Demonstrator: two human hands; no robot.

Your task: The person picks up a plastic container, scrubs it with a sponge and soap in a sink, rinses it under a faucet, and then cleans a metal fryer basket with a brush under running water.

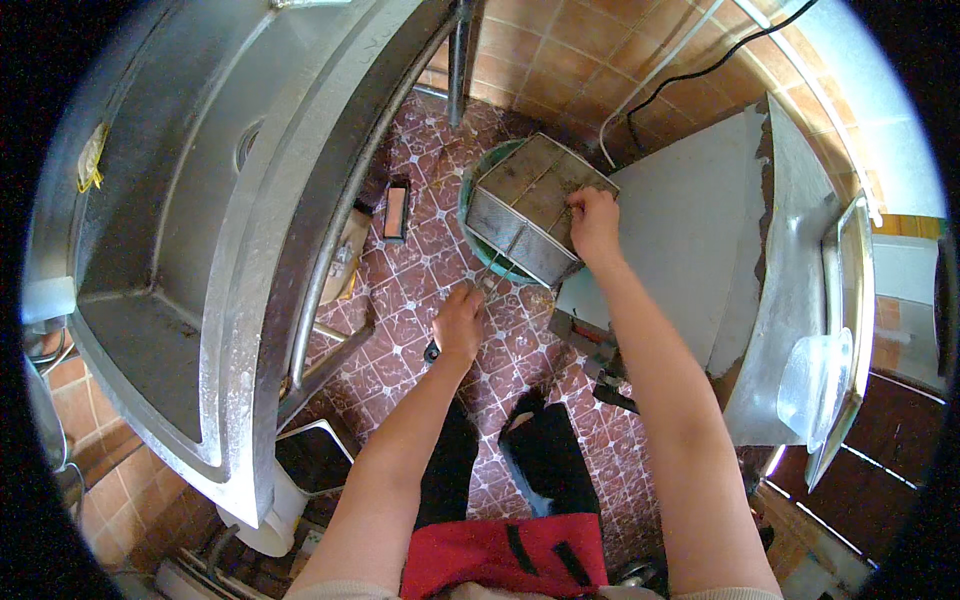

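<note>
A wire-mesh fryer basket (536, 191) is tipped over a round green tub (480, 247) on the floor, its flat mesh base facing up. My left hand (459, 319) is closed around the basket's long wire handle, and the handle's black end (431, 351) sticks out below the palm. With bent fingers my right hand (596, 225) grips the basket at its right side, near the base's edge. Dark residue stains the mesh. The basket covers most of the tub, so what is inside it is hidden.
To the left stands a stainless-steel sink (202, 225) on tubular legs. A grey metal cabinet (682, 217) rises close on the right, with a clear plastic container (810, 390) near its outer edge. An orange-and-black block (396, 210) lies on the patterned floor. A black cable (705, 73) runs along the wall.
</note>
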